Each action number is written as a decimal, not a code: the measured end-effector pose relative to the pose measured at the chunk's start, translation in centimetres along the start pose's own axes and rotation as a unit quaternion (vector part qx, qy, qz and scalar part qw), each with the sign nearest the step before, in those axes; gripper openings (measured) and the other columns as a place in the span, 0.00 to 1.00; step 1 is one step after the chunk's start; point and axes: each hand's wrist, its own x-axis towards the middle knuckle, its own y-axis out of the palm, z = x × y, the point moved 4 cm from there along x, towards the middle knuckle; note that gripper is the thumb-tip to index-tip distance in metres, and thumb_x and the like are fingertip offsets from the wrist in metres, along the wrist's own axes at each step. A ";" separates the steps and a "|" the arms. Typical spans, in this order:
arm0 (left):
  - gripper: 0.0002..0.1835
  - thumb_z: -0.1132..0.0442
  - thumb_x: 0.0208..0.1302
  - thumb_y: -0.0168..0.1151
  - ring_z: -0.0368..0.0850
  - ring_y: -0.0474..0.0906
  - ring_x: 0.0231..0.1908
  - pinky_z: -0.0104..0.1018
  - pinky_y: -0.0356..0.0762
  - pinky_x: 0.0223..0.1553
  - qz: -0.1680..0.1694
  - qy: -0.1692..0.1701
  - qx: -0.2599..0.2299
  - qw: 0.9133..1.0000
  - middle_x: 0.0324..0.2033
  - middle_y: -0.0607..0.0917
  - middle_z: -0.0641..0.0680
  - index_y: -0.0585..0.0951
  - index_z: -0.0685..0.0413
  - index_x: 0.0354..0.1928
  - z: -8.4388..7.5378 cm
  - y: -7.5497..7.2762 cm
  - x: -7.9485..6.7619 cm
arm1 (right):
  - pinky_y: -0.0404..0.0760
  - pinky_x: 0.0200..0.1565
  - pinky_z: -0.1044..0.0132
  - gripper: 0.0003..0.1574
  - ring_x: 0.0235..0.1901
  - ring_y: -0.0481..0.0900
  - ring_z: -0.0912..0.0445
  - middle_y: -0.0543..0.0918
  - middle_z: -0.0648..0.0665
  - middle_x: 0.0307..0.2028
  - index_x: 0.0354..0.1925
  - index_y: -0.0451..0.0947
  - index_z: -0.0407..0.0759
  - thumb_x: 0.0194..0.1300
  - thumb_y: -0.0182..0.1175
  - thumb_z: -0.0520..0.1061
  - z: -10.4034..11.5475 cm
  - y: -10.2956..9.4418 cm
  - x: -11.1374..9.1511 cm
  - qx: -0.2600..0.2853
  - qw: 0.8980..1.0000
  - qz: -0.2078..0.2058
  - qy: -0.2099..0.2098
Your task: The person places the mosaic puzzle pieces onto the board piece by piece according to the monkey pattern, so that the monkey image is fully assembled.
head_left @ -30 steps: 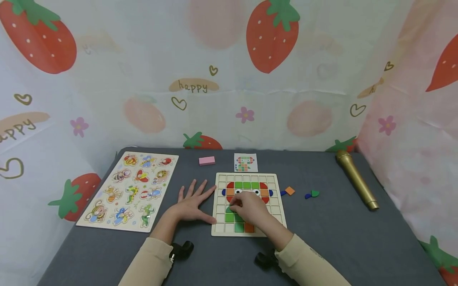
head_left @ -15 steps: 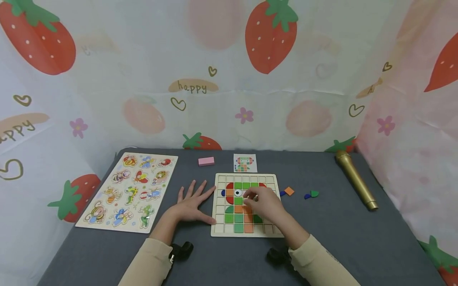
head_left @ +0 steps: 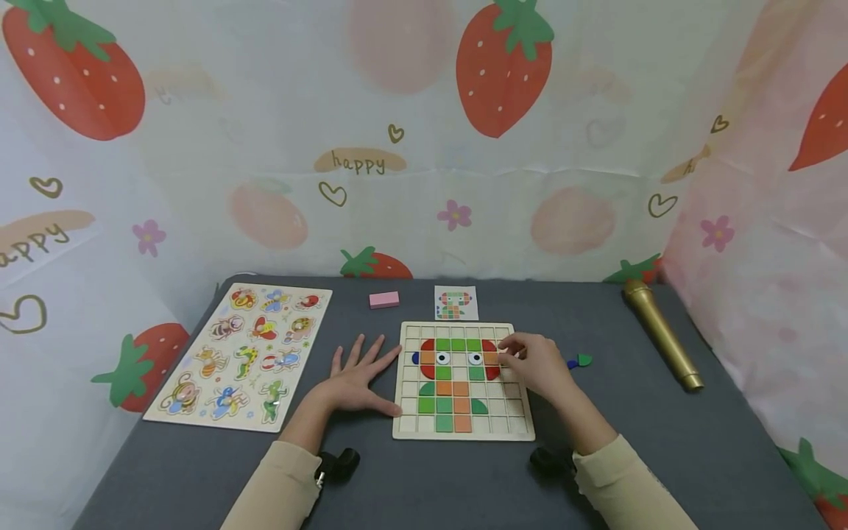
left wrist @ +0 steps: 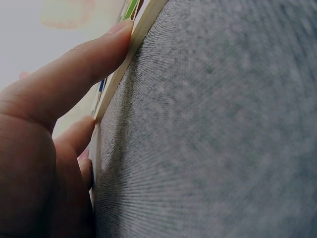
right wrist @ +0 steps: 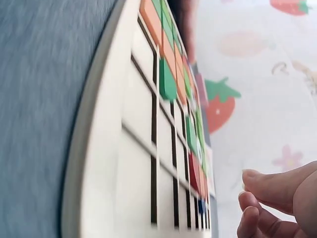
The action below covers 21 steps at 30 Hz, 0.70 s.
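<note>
In the head view, a wooden grid board (head_left: 490,430) lies on the table, bearing a figure of coloured tiles with two eye tiles (head_left: 475,358). My left hand (head_left: 352,383) is spread flat beside it, with thumb and index finger touching its left edge. In the left wrist view, the thumb (left wrist: 84,64) rests against the board's side (left wrist: 119,74). My right hand (head_left: 538,366) hovers at the board's right edge, fingers loosely bent. The right wrist view shows nothing between its fingertips. A green quarter-round tile (head_left: 478,405) sits at the figure's lower right.
A small pattern card (head_left: 456,303) and a pink block (head_left: 384,299) lie behind the board. A cartoon insect puzzle (head_left: 228,412) is at left. Right of my hand are a green piece (head_left: 584,360) and a blue piece (head_left: 573,364). A gold microphone (head_left: 662,335) lies farther right.
My right hand has moved right across the board from the figure's middle to the right edge, uncovering the tiles. It now hides the loose orange piece there. My left hand has stayed put.
</note>
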 end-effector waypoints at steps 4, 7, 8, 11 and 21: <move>0.63 0.25 0.44 0.71 0.60 0.21 0.79 0.70 0.19 0.71 0.000 0.000 0.001 1.000 0.82 0.40 0.49 0.50 0.27 0.80 -0.1 0.0 0.0 | 0.79 0.31 0.64 0.15 0.36 0.82 0.52 0.86 0.45 0.37 0.49 0.85 0.40 0.68 0.68 0.46 -1.5 -1.1 0.0 0.000 1.000 -0.013 0.008; 0.63 0.25 0.45 0.71 0.60 0.21 0.79 0.70 0.19 0.71 0.000 0.002 0.003 1.000 0.82 0.39 0.49 0.50 0.27 0.80 -0.2 -0.1 0.1 | 0.80 0.31 0.62 0.16 0.37 0.82 0.51 0.86 0.43 0.39 0.51 0.84 0.39 0.68 0.67 0.46 -2.6 -1.7 0.1 -0.002 1.000 -0.021 0.012; 0.63 0.25 0.45 0.71 0.60 0.21 0.79 0.70 0.19 0.71 -0.001 0.003 0.003 1.000 0.82 0.39 0.49 0.50 0.27 0.80 -0.2 -0.1 0.1 | 0.80 0.32 0.62 0.16 0.38 0.83 0.50 0.86 0.43 0.40 0.51 0.84 0.39 0.68 0.67 0.46 -2.9 -1.8 0.0 -0.002 1.000 -0.024 0.013; 0.63 0.26 0.45 0.71 0.60 0.21 0.79 0.70 0.19 0.71 0.000 0.003 0.003 1.000 0.82 0.39 0.50 0.50 0.28 0.80 -0.3 -0.1 0.1 | 0.82 0.34 0.59 0.17 0.41 0.84 0.48 0.86 0.41 0.42 0.53 0.83 0.39 0.69 0.66 0.45 -3.8 -2.3 0.0 -0.005 0.999 -0.028 0.019; 0.63 0.26 0.44 0.71 0.61 0.21 0.79 0.71 0.20 0.70 -0.002 0.004 -0.001 1.000 0.82 0.40 0.50 0.50 0.29 0.80 -0.2 -0.2 0.0 | 0.82 0.50 0.46 0.26 0.54 0.82 0.39 0.83 0.33 0.54 0.58 0.79 0.35 0.69 0.67 0.49 -6.2 -3.0 0.5 -0.021 0.998 -0.028 0.045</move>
